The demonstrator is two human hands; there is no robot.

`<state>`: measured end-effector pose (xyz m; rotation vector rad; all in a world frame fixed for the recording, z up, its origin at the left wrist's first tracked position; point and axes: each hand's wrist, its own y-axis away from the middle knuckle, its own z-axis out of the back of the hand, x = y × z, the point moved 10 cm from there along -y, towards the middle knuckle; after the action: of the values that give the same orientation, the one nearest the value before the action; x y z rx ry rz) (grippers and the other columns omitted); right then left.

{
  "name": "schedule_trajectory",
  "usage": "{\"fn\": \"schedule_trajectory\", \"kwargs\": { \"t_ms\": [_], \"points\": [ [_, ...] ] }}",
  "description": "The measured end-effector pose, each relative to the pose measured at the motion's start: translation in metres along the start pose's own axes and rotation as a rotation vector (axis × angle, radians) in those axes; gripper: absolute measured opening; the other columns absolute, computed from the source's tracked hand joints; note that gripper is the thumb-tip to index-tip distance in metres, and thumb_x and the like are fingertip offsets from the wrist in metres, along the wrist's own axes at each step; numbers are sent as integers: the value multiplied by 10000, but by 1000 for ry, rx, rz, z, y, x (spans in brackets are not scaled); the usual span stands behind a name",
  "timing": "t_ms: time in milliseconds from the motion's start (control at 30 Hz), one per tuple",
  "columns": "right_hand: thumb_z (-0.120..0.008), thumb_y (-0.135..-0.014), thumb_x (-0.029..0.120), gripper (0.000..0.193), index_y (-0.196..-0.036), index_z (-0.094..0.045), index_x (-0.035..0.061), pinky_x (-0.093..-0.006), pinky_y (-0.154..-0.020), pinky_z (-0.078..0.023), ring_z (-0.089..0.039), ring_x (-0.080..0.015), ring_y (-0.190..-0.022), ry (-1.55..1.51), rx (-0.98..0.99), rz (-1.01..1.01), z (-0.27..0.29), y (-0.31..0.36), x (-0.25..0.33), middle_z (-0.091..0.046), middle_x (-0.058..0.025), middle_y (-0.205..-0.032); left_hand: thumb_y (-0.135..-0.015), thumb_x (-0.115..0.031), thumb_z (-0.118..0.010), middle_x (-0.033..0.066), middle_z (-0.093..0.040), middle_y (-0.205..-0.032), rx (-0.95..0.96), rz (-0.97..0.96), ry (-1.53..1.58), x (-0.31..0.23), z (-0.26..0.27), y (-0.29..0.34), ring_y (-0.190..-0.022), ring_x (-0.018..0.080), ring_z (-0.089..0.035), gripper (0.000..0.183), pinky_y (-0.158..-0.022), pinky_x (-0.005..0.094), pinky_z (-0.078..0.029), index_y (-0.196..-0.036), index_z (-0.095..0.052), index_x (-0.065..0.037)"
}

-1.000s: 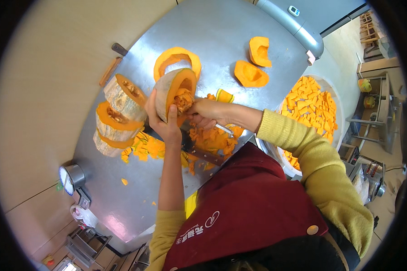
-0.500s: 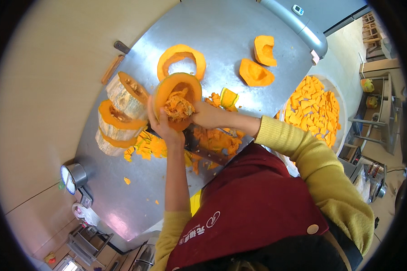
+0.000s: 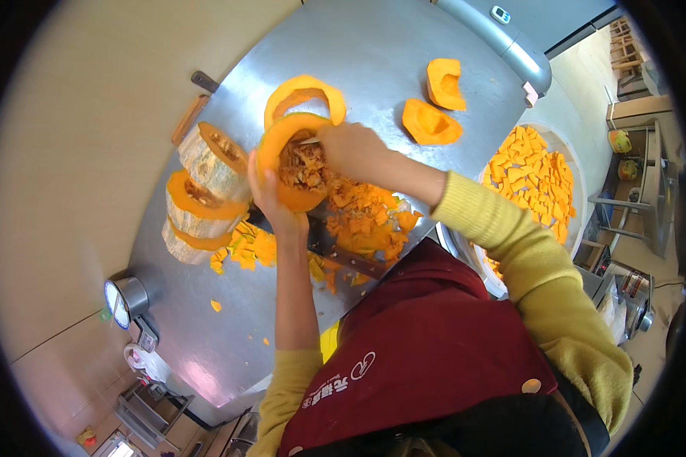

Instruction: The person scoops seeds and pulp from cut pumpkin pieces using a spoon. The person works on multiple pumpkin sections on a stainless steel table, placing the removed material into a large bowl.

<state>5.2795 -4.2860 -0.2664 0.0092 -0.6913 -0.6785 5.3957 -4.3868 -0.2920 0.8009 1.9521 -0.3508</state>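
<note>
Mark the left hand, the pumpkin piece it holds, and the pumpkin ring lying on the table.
Left hand (image 3: 275,207): head view, middle of the hand.
Pumpkin piece (image 3: 302,167): head view, stringy, seedy centre.
Pumpkin ring (image 3: 306,82): head view, far band of flesh.

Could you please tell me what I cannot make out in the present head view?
All in the head view:
Utensil: mostly hidden by the right hand, so its full shape is unclear.
Left hand: partly hidden behind the held pumpkin piece.
Pumpkin ring: its near part is behind the held piece.
Tub: partly covered by the right sleeve.
Metal table: cut off by the top edge.
Small white device: face too small to read.
</note>
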Motion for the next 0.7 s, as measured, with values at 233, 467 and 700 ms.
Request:
{"fn": "schedule_trajectory", "kwargs": {
  "t_ms": [233,467,700],
  "points": [
    [-573,-830,110,126,-885,-564,-3,-425,-580,-542,-687,-332,-687,115,-33,336,-23,14,44,-673,-171,-751,-935,-215,-565,133,-505,-1307,86,45,-10,-1,-8,-4,-1194,270,-514,581,-1009,411,-426,-1419,-340,13],
    [-580,-851,175,156,-866,-551,22,-399,-525,-537,-697,-292,-662,423,41,472,-41,38,32,-683,-134,-765,-930,-174,-578,128,-502,-1329,-7,146,21,5,3,-2,-1190,256,-521,520,-1011,388,-430,-1386,-420,21],
    [-587,-844,175,207,-909,-571,-21,-435,-623,-538,-685,-342,-760,166,123,215,-26,23,7,-678,-182,-815,-919,-140,-580,122,-534,-1299,-85,168,-156,4,16,-7,-1182,223,-525,475,-997,364,-425,-1355,-468,13]
  ]
}}
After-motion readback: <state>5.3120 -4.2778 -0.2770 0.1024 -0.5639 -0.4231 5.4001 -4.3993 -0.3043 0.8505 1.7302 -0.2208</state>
